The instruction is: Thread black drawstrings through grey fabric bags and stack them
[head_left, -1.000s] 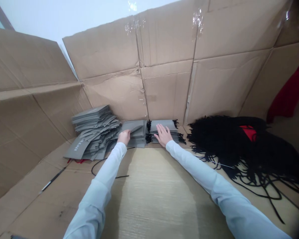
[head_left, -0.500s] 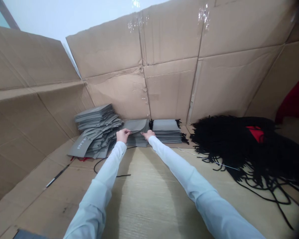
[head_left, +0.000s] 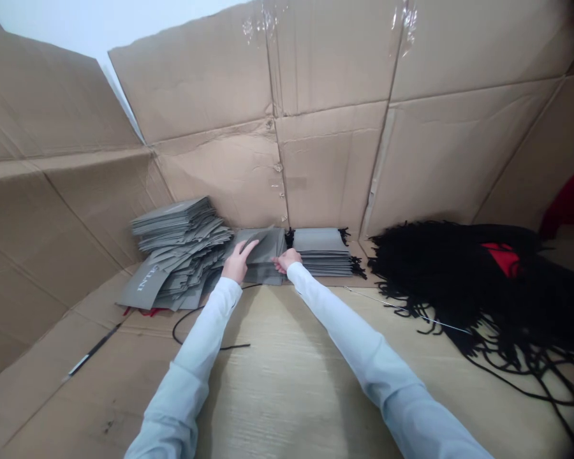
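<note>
In the head view, a low stack of flat grey paper bags (head_left: 264,275) lies in front of me. My left hand (head_left: 239,260) is over its left side, fingers apart, beside a blurred, lifted grey sheet or flap. At the stack's right edge my right hand (head_left: 287,260) is closed, fingertips pinched at the bag's edge; the exact grip is small in view. Just right of it sits a neat stack of grey bags (head_left: 321,245) with black cord ends poking out. A taller, untidy pile of printed grey bags (head_left: 186,245) leans to the left of my left hand.
A big heap of black cords (head_left: 449,268) with a red piece (head_left: 501,258) on it lies at right. A thin metal rod (head_left: 411,312) reaches out from the heap. A loose black cord (head_left: 182,325) curves near my left sleeve. Cardboard walls (head_left: 335,166) rise behind and at left.
My left hand has opened from a pinch on the bag's front edge, its fingers now spread and raised. My right hand stays at the right edge, its fingers more curled. The view has shifted slightly.
</note>
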### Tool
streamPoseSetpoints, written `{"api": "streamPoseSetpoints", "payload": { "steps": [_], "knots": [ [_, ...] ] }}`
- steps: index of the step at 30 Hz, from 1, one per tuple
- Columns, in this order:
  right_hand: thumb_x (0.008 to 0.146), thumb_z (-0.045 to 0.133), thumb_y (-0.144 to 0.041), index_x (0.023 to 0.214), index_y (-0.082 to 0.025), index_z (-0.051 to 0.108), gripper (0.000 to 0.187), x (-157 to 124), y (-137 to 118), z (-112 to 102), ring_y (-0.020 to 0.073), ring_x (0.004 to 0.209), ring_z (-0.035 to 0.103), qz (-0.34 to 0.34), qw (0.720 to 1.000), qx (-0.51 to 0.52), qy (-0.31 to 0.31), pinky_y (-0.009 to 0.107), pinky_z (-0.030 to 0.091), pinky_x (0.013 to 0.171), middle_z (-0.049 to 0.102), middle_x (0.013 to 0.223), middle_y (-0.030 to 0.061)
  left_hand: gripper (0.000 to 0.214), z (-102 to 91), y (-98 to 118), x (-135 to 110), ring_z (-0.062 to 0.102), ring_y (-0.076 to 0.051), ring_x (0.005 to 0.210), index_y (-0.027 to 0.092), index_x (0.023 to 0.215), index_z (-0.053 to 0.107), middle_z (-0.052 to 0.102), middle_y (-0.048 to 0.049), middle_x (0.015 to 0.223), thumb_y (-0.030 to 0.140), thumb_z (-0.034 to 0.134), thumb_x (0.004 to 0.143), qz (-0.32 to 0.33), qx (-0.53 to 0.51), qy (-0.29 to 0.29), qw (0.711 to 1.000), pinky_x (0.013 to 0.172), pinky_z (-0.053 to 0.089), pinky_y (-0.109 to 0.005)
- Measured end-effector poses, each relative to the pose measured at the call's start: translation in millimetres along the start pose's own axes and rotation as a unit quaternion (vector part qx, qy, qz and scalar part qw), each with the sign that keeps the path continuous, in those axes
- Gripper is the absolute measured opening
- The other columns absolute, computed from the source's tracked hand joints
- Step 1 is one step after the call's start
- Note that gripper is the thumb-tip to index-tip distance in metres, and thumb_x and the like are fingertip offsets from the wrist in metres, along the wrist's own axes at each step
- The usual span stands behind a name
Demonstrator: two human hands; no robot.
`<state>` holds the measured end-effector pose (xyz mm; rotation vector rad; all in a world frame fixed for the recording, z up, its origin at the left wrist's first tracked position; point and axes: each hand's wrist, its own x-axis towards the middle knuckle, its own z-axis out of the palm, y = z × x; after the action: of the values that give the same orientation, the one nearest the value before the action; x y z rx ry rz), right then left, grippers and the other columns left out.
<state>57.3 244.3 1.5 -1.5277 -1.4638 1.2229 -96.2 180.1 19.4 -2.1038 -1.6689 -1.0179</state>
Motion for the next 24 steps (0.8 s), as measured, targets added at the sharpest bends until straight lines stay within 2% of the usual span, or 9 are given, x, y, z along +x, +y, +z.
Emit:
{"api": "streamPoseSetpoints", "payload": {
  "steps": [2, 4, 6, 9, 13, 15, 17, 21, 24],
  "knots": [
    [0.060, 0.062, -0.017, 0.048, -0.012, 0.051, 0.017, -4, -5, -5, 0.0073, 0.032, 0.046, 0.005, 1.000, 0.022, -0.019, 0.017, 0.041, 0.032, 0.052, 0.041, 0.0021, 0.052, 2.9, -1, -2, 0.049, -0.017, 0.105, 0.021, 0.101, 0.057, 0.047, -0.0068, 0.117, -0.005, 0.033, 0.063, -0.010, 0.018, 0.020, 1.000, 0.088, 0.040, -0.027],
    [0.060, 0.060, -0.012, 0.050, -0.011, 0.051, 0.014, -7, -9, -11, 0.0080, 0.032, 0.047, 0.001, 0.998, 0.057, -0.030, 0.018, 0.043, 0.033, 0.051, 0.040, 0.0008, 0.044, 3.6, -4, 0, 0.050, -0.017, 0.102, 0.016, 0.092, 0.061, 0.053, -0.0092, 0.109, -0.004, 0.034, 0.063, -0.035, 0.012, 0.081, 0.996, 0.088, 0.040, -0.028],
    [0.060, 0.057, -0.007, 0.055, -0.011, 0.051, 0.009, -7, -11, -18, 0.0097, 0.036, 0.051, -0.005, 0.993, 0.115, -0.024, 0.019, 0.046, 0.038, 0.052, 0.041, -0.0003, 0.042, -0.2, -6, 5, 0.052, -0.017, 0.098, 0.014, 0.092, 0.060, 0.057, -0.0097, 0.101, -0.002, 0.032, 0.066, -0.050, -0.004, 0.155, 0.987, 0.088, 0.040, -0.028],
    [0.064, 0.051, -0.004, 0.065, -0.012, 0.047, 0.010, -1, -11, -28, 0.0108, 0.044, 0.056, -0.014, 0.976, 0.217, 0.013, 0.022, 0.050, 0.045, 0.051, 0.045, -0.0023, 0.039, -14.6, -7, 14, 0.053, -0.014, 0.097, 0.016, 0.096, 0.060, 0.059, -0.0074, 0.099, 0.002, 0.031, 0.072, -0.042, -0.022, 0.230, 0.972, 0.087, 0.040, -0.027],
    [0.071, 0.044, -0.007, 0.079, -0.015, 0.046, 0.011, 18, -11, -38, 0.0074, 0.045, 0.054, -0.025, 0.959, 0.264, 0.097, 0.024, 0.052, 0.046, 0.051, 0.055, -0.0040, 0.036, -33.6, -5, 22, 0.052, -0.013, 0.101, 0.018, 0.098, 0.060, 0.059, -0.0060, 0.104, 0.009, 0.032, 0.077, -0.024, -0.036, 0.265, 0.963, 0.088, 0.040, -0.028],
    [0.071, 0.043, -0.007, 0.086, -0.016, 0.048, 0.017, 30, -12, -43, 0.0056, 0.043, 0.051, -0.030, 0.959, 0.244, 0.143, 0.023, 0.051, 0.045, 0.050, 0.058, -0.0042, 0.037, -36.0, -5, 23, 0.048, -0.014, 0.107, 0.019, 0.101, 0.059, 0.058, -0.0051, 0.107, 0.010, 0.031, 0.078, 0.011, -0.027, 0.226, 0.974, 0.092, 0.036, -0.032],
    [0.070, 0.042, -0.005, 0.089, -0.015, 0.050, 0.023, 41, -14, -48, 0.0053, 0.043, 0.049, -0.026, 0.967, 0.201, 0.155, 0.022, 0.051, 0.045, 0.049, 0.058, -0.0037, 0.038, -33.5, -6, 22, 0.041, -0.016, 0.114, 0.020, 0.106, 0.056, 0.056, -0.0042, 0.110, 0.011, 0.033, 0.077, 0.058, -0.004, 0.151, 0.987, 0.096, 0.032, -0.036],
    [0.066, 0.044, 0.001, 0.082, -0.010, 0.056, 0.023, 54, -24, -60, 0.0074, 0.042, 0.048, -0.001, 0.985, 0.138, 0.107, 0.024, 0.049, 0.044, 0.047, 0.051, -0.0024, 0.047, -21.0, -1, 15, 0.033, -0.022, 0.119, 0.020, 0.117, 0.047, 0.046, -0.0057, 0.123, 0.023, 0.048, 0.070, 0.149, 0.018, -0.038, 0.988, 0.096, 0.029, -0.042],
    [0.065, 0.045, 0.002, 0.074, -0.008, 0.057, 0.018, 52, -30, -71, 0.0083, 0.039, 0.046, 0.013, 0.989, 0.125, 0.077, 0.023, 0.047, 0.041, 0.044, 0.043, -0.0030, 0.048, -8.4, 5, 10, 0.034, -0.025, 0.119, 0.018, 0.107, 0.053, 0.038, -0.0073, 0.129, 0.034, 0.059, 0.062, 0.194, 0.011, -0.119, 0.974, 0.096, 0.030, -0.043]
  ]
}}
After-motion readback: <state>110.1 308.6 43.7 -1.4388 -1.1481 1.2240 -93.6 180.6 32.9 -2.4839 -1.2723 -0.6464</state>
